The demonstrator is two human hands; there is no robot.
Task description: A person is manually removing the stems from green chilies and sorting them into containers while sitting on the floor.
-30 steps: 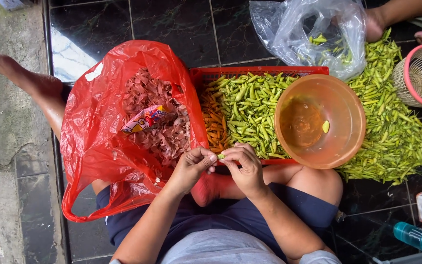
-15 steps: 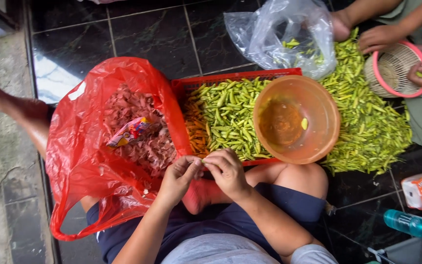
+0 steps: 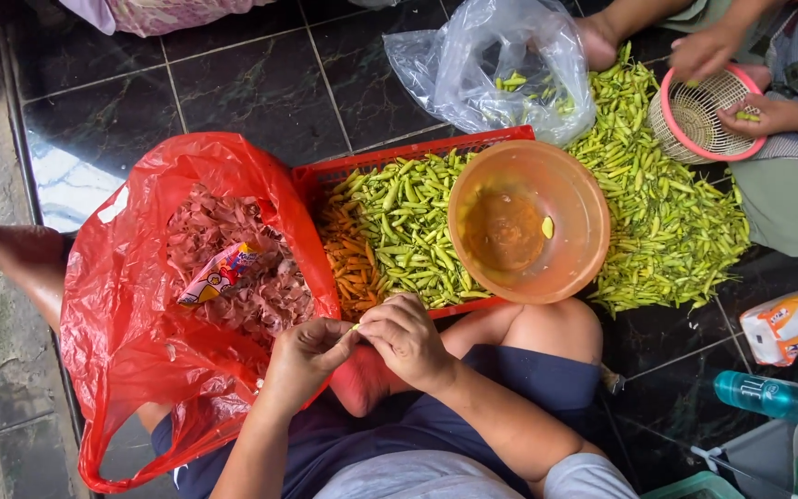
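Dark floor tiles (image 3: 260,83) around us, our left hand (image 3: 302,356) and right hand (image 3: 404,340) pinch one small green chili (image 3: 356,326); we judge destemming underway, the pull-off needing a firm grip.

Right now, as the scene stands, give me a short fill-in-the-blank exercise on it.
1. The left hand and right hand meet over a small green ____.
2. The orange bowl rests on the ____ crate of chilies.
3. The bag holding the reddish scraps is ____.
4. Another person's hands hold a ____-rimmed basket.

Missing words: chili; red; red; pink
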